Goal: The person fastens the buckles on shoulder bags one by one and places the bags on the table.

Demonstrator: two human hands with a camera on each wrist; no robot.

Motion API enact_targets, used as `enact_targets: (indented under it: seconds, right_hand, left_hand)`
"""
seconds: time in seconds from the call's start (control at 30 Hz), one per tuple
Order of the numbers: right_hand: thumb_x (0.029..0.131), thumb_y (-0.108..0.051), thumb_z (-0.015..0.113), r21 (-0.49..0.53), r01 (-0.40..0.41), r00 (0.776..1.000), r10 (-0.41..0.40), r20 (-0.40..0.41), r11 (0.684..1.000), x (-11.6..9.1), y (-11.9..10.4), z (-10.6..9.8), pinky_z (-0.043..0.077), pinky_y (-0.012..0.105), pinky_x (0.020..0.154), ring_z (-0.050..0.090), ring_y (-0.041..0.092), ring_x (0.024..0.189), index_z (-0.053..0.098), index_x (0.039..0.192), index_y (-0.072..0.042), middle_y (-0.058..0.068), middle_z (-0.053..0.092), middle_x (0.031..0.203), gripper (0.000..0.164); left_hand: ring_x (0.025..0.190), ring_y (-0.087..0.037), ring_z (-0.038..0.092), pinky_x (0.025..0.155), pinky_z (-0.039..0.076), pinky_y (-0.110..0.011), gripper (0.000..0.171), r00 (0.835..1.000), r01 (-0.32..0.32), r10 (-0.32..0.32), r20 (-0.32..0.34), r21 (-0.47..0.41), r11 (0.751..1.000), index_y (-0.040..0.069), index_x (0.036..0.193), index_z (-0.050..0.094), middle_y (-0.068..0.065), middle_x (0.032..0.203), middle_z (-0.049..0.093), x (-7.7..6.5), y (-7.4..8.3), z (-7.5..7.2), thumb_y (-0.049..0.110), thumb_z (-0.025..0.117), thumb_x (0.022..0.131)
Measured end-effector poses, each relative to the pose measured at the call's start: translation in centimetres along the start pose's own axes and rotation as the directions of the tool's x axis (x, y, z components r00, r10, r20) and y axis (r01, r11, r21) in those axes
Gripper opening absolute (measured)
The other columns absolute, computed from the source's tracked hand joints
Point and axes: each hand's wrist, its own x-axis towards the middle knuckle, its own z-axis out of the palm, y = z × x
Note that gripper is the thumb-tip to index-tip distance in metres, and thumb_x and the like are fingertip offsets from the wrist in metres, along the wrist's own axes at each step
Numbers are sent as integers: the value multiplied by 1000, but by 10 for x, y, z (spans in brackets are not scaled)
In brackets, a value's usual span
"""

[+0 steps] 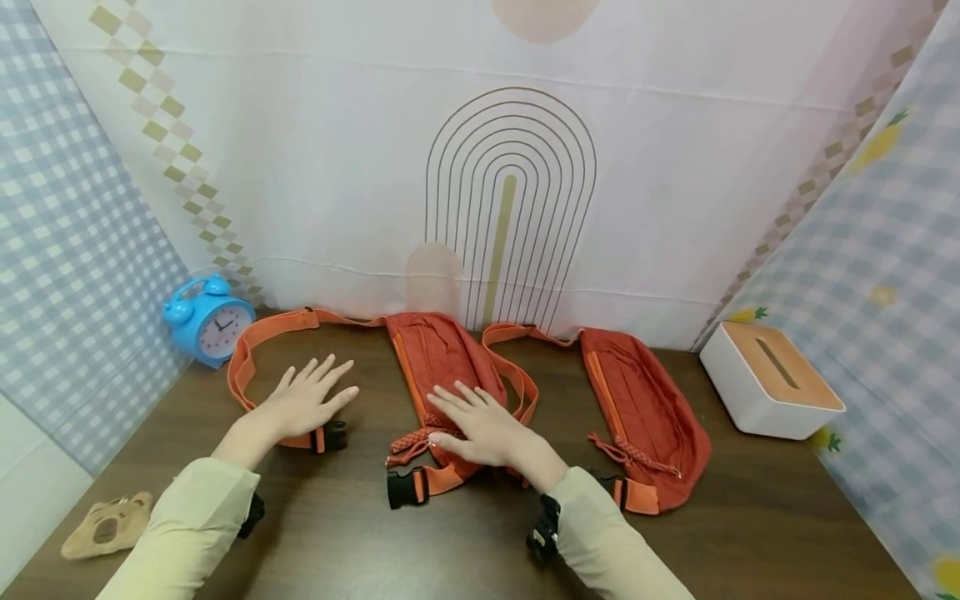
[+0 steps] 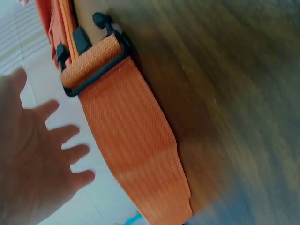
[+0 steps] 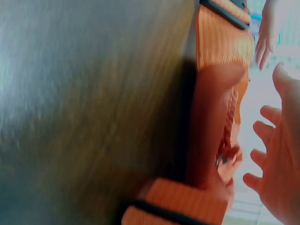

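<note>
Two rust-red waist bags lie on the wooden table. The middle waist bag [image 1: 450, 354] has its orange strap [image 1: 251, 337] looped out to the left, ending in a black prong buckle [image 1: 330, 436]; a black socket buckle [image 1: 407, 489] lies at its near end. To the right is the other waist bag [image 1: 648, 417], its own strap [image 1: 525, 379] reaching toward the middle one. My left hand [image 1: 300, 404], fingers spread and holding nothing, hovers over the strap near the prong buckle [image 2: 96, 58]. Above the middle bag's lower part hovers my right hand [image 1: 483, 429], fingers spread, also holding nothing.
A blue alarm clock [image 1: 210, 319] stands at the back left. Near the front left lies a tan bear-shaped pouch [image 1: 108, 527]. A white tissue box [image 1: 772, 379] with a wooden lid sits at the right. Patterned cloth [image 1: 337, 167] hangs behind the table and along both sides.
</note>
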Motion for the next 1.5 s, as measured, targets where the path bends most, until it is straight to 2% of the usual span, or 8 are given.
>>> enact_targets:
  seconds: [0.13,0.23,0.37,0.53,0.67,0.87,1.07,1.5]
  right_hand:
    - [94,-54,33,-21,70,997,-69,26,997,1,-9,2,15,48,111,14,26,141,24,145,-23,-3,21,152,61]
    - [92,-55,38,-25,130,991,-129,31,991,2,-14,2,18,48,110,18,25,141,29,144,-22,-3,25,151,62]
    - [86,-53,52,-30,218,976,-218,29,975,2,-20,0,26,46,108,28,23,137,38,139,-19,0,35,147,65]
    - [80,-50,63,-56,280,960,-280,10,958,2,-25,-1,35,35,103,45,17,124,54,126,-18,-2,53,130,57]
    - [79,-43,67,44,280,959,-281,26,959,4,-27,1,39,26,98,55,10,107,61,115,-18,-4,60,114,44]
    - [81,-32,68,246,228,962,-258,94,942,7,-28,3,44,18,85,58,5,89,62,113,-12,-1,63,107,39]
    - [80,-29,69,308,172,963,-226,146,936,9,-28,6,41,12,68,53,1,79,64,109,-12,-3,66,100,34]
    - [83,-21,67,408,127,958,-219,187,904,11,-27,11,43,12,68,52,-5,76,65,98,-13,-4,66,89,18]
  left_hand:
    - [135,-48,12,103,3,-65,72,997,-19,21,68,-36,999,12,145,26,-24,149,17,-3,-4,-4,60,32,91]
    - [134,-46,19,103,7,-65,76,995,-61,63,75,-28,998,11,143,30,-24,147,24,-4,-7,-5,61,40,88]
    - [127,-42,37,101,24,-61,74,986,-141,143,89,-30,990,9,137,40,-21,139,41,-6,-10,-8,55,56,83]
    - [115,-35,52,92,41,-51,65,963,-202,212,167,-74,977,5,127,51,-16,125,56,-6,-12,-14,45,67,78]
    - [106,-30,58,88,45,-47,49,946,-215,240,218,-129,968,5,114,59,-12,112,63,-6,-13,-16,35,71,77]
    - [97,-25,60,85,47,-43,36,930,-226,264,257,-168,960,5,101,61,-8,102,65,-6,-17,-17,27,74,75]
    - [76,-9,49,74,44,-28,28,924,-199,246,291,-184,963,8,95,61,3,85,62,-7,-22,-15,24,73,76]
    - [66,-5,44,61,35,-21,12,917,-193,264,298,-249,949,11,86,62,7,75,57,-9,-24,-15,16,69,78]
